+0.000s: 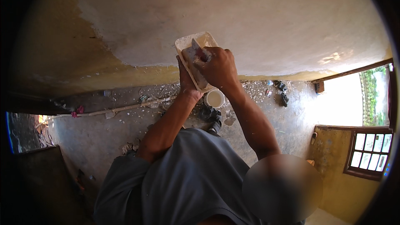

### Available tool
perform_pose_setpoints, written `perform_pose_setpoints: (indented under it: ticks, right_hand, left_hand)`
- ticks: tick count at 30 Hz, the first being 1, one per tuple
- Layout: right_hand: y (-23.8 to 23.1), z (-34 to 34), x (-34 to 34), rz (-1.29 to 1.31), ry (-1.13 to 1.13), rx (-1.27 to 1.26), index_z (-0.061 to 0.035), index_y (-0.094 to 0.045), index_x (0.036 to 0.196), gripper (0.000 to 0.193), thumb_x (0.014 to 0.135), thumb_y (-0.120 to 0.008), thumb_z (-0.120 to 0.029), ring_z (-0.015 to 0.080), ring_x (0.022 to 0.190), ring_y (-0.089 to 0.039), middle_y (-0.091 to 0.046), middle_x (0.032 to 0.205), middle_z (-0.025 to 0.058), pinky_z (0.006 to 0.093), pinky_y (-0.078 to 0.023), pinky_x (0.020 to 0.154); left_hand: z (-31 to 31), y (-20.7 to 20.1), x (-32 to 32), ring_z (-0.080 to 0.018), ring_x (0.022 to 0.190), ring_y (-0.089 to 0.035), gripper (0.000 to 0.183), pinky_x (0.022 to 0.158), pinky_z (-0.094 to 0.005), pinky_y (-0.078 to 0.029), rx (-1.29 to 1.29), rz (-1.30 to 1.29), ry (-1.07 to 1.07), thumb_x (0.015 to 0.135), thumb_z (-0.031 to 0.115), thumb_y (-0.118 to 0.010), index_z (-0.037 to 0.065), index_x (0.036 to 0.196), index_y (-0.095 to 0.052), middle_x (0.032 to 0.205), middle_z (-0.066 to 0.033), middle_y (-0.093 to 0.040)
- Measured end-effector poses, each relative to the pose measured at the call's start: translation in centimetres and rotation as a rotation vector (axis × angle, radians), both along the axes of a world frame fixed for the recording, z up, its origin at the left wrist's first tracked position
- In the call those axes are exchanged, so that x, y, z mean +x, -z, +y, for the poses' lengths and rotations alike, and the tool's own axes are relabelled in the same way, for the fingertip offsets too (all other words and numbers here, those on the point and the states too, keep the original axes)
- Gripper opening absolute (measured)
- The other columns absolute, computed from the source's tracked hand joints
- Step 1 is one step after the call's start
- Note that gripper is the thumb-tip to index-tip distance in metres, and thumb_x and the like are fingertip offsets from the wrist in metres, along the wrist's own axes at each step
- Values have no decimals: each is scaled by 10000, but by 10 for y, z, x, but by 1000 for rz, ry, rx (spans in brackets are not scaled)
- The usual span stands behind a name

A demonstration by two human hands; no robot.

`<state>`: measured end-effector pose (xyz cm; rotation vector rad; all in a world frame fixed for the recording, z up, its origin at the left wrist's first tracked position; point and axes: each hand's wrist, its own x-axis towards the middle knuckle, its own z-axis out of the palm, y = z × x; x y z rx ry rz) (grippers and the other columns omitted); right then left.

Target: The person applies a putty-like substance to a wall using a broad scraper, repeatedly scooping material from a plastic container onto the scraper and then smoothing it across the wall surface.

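A pale, plaster-smeared rectangular tray [179, 44] is tilted in front of the wall. My left hand [187, 80] supports it from the left and below, with most of its fingers hidden behind it. My right hand [221, 67] is closed around a putty scraper [195, 44], its fingers wrapped over the handle. The scraper's smeared metal lies inside the tray, partly covered by the hand. How much filler the tray contains cannot be made out.
The wall [250, 21] has a pale coat over yellow paint. Below stand a white bucket [215, 98] and, on the chip-littered floor [250, 112], a long pole [121, 109] stretching left. Dark crumpled scraps [283, 93] lie right, towards a bright doorway [337, 100] and a paned window [370, 152].
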<state>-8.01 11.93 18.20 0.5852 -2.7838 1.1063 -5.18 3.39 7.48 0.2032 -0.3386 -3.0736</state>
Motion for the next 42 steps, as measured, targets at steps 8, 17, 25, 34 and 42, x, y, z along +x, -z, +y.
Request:
perform_pose_setpoints:
  ticks: [8, 17, 25, 34, 42]
  right_hand:
    - [-1, 4, -13, 27, -14, 215, -77, -740, 950, 268, 742, -730, -245, 404, 715, -666, -677, 742, 209, 453, -544, 712]
    - [-15, 18, -27, 117, 55, 259, -75, -716, 896, 199, 778, -693, -233, 407, 763, -671, -681, 753, 200, 487, -535, 705]
    - [5, 9, -22, 57, 36, 255, -89, -737, 931, 239, 768, -698, -259, 409, 772, -667, -677, 764, 212, 478, -535, 732]
    - [-1, -12, 3, 13, -30, 185, -66, -732, 915, 238, 753, -697, -236, 407, 752, -673, -677, 758, 219, 469, -540, 734]
    - [-3, -17, 3, -29, 36, 87, -26, -732, 952, 320, 717, -722, -245, 415, 804, -673, -696, 803, 218, 457, -536, 815]
  left_hand:
    - [1, -10, 9, -242, 1166, -599, 627, 978, -450, -519, 40, -31, 47, 966, 644, -395, 175, 1371, -490, 1284, -54, -590]
    - [0, -1, 5, -235, 1105, -623, 602, 933, -426, -542, -39, -62, 8, 982, 620, -382, 167, 1363, -492, 1243, -51, -605]
    - [6, -24, 6, -240, 1205, -568, 631, 991, -425, -510, -92, -142, -14, 987, 637, -326, 168, 1390, -456, 1317, -49, -558]
    - [5, -13, 1, -251, 1234, -545, 720, 1036, -436, -467, -30, -128, -32, 964, 704, -275, 170, 1423, -429, 1343, -65, -537]
    - [2, 2, -6, -241, 1234, -551, 708, 1034, -438, -481, -6, -68, -48, 957, 707, -299, 192, 1426, -426, 1335, -58, -547]
